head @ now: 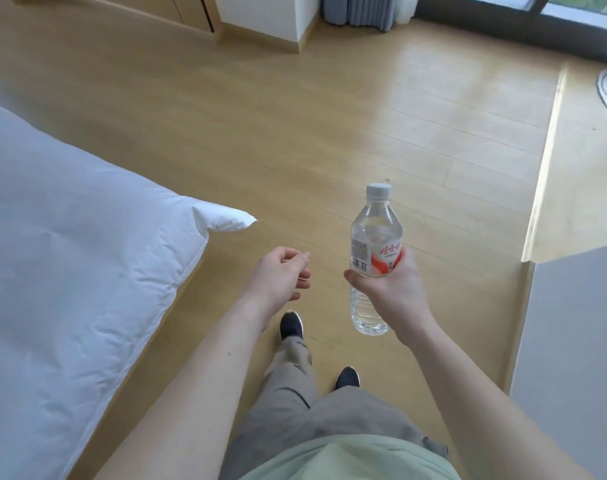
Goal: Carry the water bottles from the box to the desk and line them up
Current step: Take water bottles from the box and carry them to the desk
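Note:
My right hand (395, 285) grips a clear water bottle (376, 233) around its middle, upright, over the wooden floor. The bottle has a white cap and a white-and-red label, and its base shows below my fingers. My left hand (283, 273) hangs beside it to the left, fingers loosely curled, holding nothing. A light wooden surface (579, 174) runs along the right side, perhaps the desk. The box is out of view.
A bed with a white duvet (70, 254) fills the left side. My legs and dark shoes (291, 325) are below on the wooden floor (295, 133). A white wall column (271, 15) and a grey curtain (361, 10) stand at the far end. A grey panel (572, 341) is at the right.

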### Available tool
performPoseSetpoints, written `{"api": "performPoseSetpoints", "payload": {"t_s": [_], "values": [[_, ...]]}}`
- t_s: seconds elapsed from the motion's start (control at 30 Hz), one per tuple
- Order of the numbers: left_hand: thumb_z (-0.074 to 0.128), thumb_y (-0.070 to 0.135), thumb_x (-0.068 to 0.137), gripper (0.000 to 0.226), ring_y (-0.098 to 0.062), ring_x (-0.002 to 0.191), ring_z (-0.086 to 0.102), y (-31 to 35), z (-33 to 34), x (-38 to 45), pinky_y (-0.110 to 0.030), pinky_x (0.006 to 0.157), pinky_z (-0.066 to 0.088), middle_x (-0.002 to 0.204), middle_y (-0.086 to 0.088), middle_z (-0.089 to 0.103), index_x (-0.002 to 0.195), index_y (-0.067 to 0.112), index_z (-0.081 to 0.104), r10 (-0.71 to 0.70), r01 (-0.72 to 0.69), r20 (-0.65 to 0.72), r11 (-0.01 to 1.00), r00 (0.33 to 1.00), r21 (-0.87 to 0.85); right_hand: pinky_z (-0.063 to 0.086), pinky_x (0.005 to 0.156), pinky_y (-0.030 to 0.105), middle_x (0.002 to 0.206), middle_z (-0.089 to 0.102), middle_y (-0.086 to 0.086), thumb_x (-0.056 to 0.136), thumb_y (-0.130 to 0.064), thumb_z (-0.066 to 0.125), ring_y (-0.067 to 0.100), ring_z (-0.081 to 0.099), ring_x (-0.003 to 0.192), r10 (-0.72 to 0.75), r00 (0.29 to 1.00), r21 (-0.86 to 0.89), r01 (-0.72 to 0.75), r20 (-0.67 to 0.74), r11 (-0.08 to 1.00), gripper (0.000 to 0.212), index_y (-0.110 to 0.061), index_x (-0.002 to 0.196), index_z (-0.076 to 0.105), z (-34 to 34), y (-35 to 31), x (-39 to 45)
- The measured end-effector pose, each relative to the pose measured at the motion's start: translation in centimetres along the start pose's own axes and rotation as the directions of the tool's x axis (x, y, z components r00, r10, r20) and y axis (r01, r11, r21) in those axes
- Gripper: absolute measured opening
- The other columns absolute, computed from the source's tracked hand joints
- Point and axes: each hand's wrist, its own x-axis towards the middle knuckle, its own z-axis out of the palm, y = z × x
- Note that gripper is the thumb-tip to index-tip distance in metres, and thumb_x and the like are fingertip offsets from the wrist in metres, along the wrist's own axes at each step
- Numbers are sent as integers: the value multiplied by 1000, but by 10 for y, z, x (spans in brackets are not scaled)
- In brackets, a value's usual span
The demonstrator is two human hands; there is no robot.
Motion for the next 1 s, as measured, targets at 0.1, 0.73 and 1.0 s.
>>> {"api": "performPoseSetpoints", "payload": {"t_s": [0.1,0.73,1.0], "values": [[58,32,102,15,-17,92,75,17,-19,31,-40,88,61,102,-5,73,108,20,65,42,-43,-21,999,999,-27,48,70,23,101,66,-14,69,-30,92,4,65,92,-10,1000,-25,10,26,1000,66,-31,119,49,21,-21,31],[58,38,101,17,-15,86,74,105,-173,212,-40,84,59,95,0,74,104,23,65,37,-45,-42,977,998,-207,52,71,29,95,68,-14,66,-35,92,3,66,84,-134,988,-186,145,70,972,57,-40,104,49,169,-198,180],[57,38,100,16,-15,89,75,124,-214,245,-38,83,59,96,1,74,102,24,65,12,-54,-152,960,988,-275,52,67,29,90,65,-30,59,-42,89,-7,65,77,-156,974,-198,187,163,962,59,-42,101,49,216,-235,231]]}}
